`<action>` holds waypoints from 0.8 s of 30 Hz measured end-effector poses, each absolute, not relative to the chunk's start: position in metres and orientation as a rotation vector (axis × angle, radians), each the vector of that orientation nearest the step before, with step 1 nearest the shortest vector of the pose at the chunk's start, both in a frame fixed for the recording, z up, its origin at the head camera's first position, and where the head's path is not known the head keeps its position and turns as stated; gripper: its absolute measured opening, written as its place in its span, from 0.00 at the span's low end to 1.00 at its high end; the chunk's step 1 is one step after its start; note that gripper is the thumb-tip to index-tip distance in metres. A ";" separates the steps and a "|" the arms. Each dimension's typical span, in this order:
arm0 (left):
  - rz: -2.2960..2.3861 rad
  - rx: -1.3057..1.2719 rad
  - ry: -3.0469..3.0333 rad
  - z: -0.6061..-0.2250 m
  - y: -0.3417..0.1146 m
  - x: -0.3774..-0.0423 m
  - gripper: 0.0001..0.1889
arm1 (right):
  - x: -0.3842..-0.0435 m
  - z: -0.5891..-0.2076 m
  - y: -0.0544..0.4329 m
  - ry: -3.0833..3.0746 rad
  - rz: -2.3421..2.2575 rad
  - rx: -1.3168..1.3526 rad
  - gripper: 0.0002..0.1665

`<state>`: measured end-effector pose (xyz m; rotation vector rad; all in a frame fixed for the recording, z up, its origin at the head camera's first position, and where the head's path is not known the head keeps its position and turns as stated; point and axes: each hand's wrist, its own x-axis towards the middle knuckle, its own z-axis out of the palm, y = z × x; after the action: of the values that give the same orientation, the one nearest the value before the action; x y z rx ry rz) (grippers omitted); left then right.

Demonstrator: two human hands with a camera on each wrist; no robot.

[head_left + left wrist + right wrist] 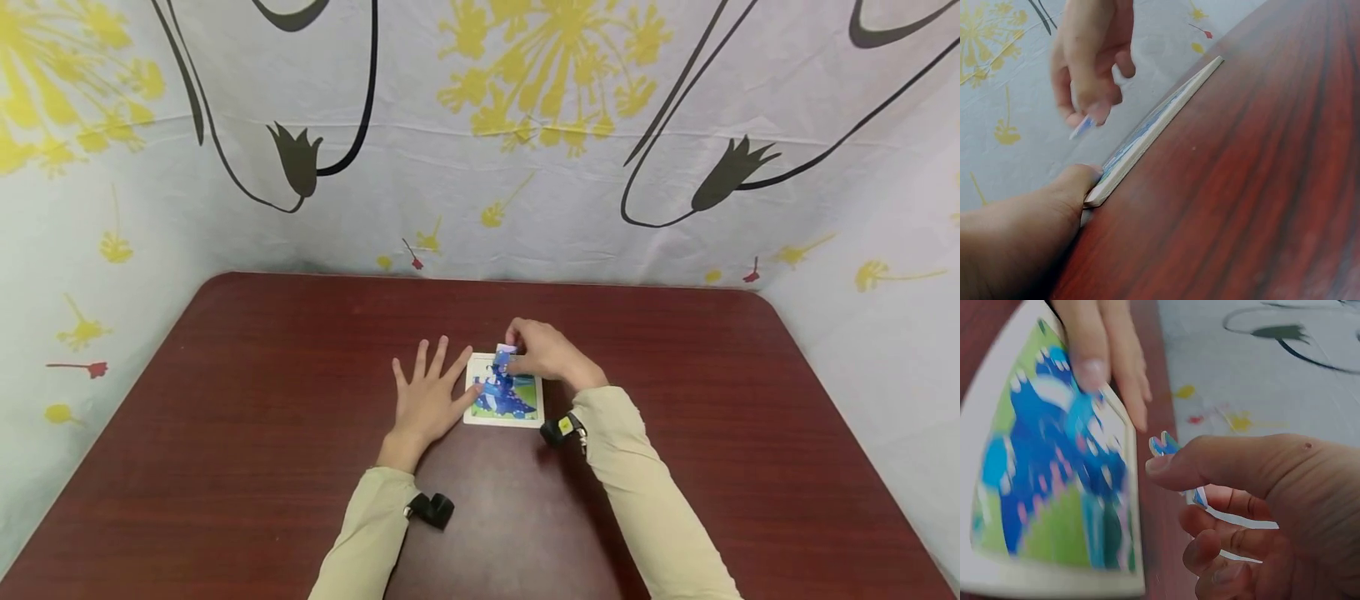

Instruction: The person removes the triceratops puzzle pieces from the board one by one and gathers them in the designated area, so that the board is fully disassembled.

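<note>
A jigsaw puzzle in a white frame lies on the table, its picture a blue dinosaur on green. Over its top edge my right hand pinches a small puzzle piece between thumb and fingers. In the right wrist view that piece is held apart from the board, and white edges show among the curled lower fingers. My left hand lies with fingers spread beside the frame's left side, its thumb resting over the near corner. Toward the top, the picture has a whitish area.
The dark red wooden table extends around the board on all sides. Behind it hangs a white cloth with yellow and dark green flower prints. Each sleeve carries a small black wrist camera.
</note>
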<state>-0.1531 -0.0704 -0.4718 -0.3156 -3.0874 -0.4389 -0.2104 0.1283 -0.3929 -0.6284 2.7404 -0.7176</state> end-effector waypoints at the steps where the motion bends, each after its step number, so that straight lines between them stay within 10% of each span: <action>1: -0.441 -0.316 -3.087 -0.472 -0.070 -0.153 0.36 | -0.211 -0.392 0.135 2.744 -0.735 -0.615 0.18; 24: -0.471 -0.326 -3.057 -0.472 -0.072 -0.153 0.37 | -0.206 -0.423 0.194 2.689 -0.943 -0.471 0.17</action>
<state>-0.1525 -0.0716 -0.4718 -0.3260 -3.0570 -0.4709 -0.2065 0.1939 -0.4226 -0.4707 2.6885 -0.9435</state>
